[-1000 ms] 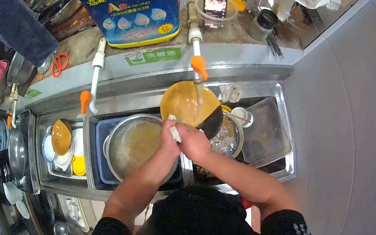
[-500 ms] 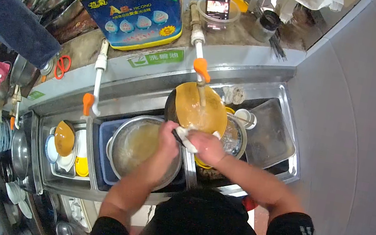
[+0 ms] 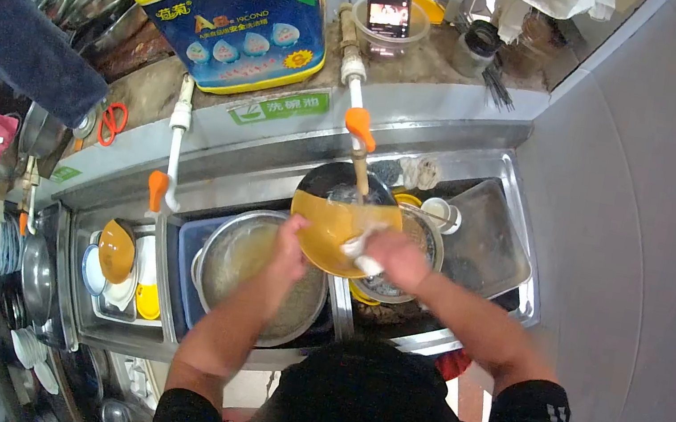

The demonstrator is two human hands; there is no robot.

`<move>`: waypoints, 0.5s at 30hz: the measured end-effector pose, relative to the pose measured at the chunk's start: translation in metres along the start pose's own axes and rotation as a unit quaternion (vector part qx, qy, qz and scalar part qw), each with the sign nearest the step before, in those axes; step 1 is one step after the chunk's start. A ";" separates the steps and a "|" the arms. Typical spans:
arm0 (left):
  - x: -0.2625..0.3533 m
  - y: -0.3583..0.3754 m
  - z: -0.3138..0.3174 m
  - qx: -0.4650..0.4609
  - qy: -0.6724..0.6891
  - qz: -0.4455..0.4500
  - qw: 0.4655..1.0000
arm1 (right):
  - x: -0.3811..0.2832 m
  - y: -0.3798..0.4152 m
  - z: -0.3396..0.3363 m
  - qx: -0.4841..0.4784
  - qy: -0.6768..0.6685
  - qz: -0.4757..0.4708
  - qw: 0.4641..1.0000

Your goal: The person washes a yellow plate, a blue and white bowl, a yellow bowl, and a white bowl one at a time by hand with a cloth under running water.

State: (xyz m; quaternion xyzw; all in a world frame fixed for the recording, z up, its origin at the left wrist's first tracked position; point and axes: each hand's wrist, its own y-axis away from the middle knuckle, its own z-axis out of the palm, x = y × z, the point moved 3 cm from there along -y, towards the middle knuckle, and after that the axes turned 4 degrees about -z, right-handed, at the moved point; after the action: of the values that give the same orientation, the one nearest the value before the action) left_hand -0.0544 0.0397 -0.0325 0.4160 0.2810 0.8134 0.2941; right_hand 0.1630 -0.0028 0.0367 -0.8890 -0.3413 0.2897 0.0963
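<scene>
A round yellow-and-black bowl is held tilted under the tap, black part toward the faucet. My left hand grips its left rim. A crumpled white cloth is bunched in my right hand and pressed on the yellow surface near the lower right edge. The tap with its orange handle reaches down to the bowl, and water appears to wet the black part. Beneath my left forearm stands a large metal pot of cloudy water. Partly behind my right hand is a metal basin.
A grey tray and white cups occupy the right sink. Dishes, including a brown bowl, fill the left sink. On the ledge above stand a large detergent jug and a phone in a plastic tub.
The bowl has turned and moved down, so its black part now faces the tap. My left hand has shifted to the left rim; my right hand has moved the cloth onto the yellow surface.
</scene>
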 end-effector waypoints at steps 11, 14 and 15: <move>-0.038 0.008 0.094 0.155 -0.643 0.433 0.613 | 0.017 -0.007 0.023 0.127 -0.404 0.434 0.795; -0.013 -0.006 0.107 0.071 -0.584 0.355 0.726 | 0.029 0.010 0.025 0.118 -0.446 0.444 0.768; -0.009 -0.023 0.101 0.017 -0.519 0.224 0.825 | 0.032 0.013 0.028 0.111 -0.474 0.429 0.761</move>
State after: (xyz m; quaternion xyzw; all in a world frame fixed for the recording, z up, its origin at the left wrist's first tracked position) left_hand 0.0406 0.0705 -0.0030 0.8330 -0.0004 0.5160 0.1994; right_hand 0.1727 0.0077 -0.0052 -0.6743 0.1084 0.7215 -0.1141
